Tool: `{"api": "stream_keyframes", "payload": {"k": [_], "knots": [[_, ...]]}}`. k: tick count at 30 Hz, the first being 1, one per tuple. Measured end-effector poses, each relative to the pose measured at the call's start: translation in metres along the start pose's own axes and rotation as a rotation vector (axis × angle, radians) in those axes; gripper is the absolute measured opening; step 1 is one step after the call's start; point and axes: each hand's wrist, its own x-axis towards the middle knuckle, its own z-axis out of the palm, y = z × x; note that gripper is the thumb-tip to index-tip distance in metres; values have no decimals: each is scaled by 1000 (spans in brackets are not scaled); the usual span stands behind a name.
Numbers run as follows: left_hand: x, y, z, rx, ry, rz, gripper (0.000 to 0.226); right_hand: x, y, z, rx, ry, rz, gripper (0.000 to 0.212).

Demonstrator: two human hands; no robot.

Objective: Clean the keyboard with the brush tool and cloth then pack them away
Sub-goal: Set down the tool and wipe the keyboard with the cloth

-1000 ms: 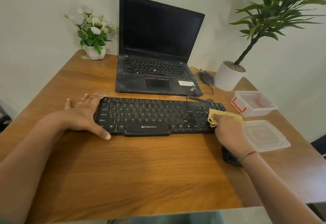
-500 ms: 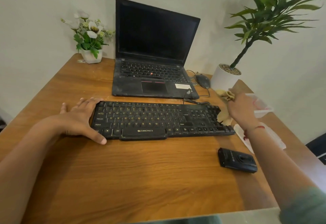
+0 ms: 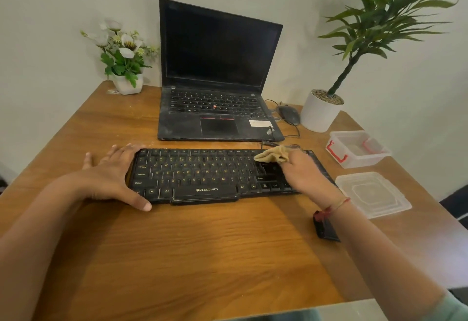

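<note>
One black keyboard [image 3: 202, 174] lies at the centre of the table [image 3: 202, 257], the left hand [image 3: 111, 179] flat with straight fingers at its nine-o'clock end, the right hand [image 3: 304, 176] clutching the yellow cloth [image 3: 272, 155] on keys toward two o'clock.

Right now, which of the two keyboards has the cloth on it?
The separate black keyboard in front, not the laptop one. The right hand holds the cloth on its right side.

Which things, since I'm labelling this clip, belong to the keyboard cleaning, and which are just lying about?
Job: keyboard, cloth, right hand, left hand, black tool, clear box, lid.
Lying about: laptop, mouse, flower vase, potted plant.
</note>
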Motion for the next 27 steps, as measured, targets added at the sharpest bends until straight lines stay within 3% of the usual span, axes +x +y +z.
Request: {"api": "stream_keyframes", "payload": {"k": [4,6,8,10,15,18,20,22,23,27], "knots": [[0,0,1,0,-2,2,155,1,30,-30,-223,349,113,14],[0,0,0,-8,-4,7,154,1,37,-29,-273,243,170,12],[0,-1,0,-11,0,12,154,-2,37,-17,-257,25,214,25],[0,-1,1,-6,5,12,154,-9,29,-8,-275,-51,223,37],[1,-2,2,12,9,8,156,-29,7,2,-244,-79,89,40],[1,-1,1,19,1,9,156,-37,6,-6,-108,-72,49,23],[1,0,1,18,-4,7,156,-32,17,-23,2,104,87,17],[0,0,0,19,-7,7,156,-24,33,-38,-68,293,143,16],[1,0,0,15,-1,12,156,-22,36,-41,-116,303,178,16],[2,-3,1,-4,10,14,155,-29,31,-16,-280,5,215,18]]}}
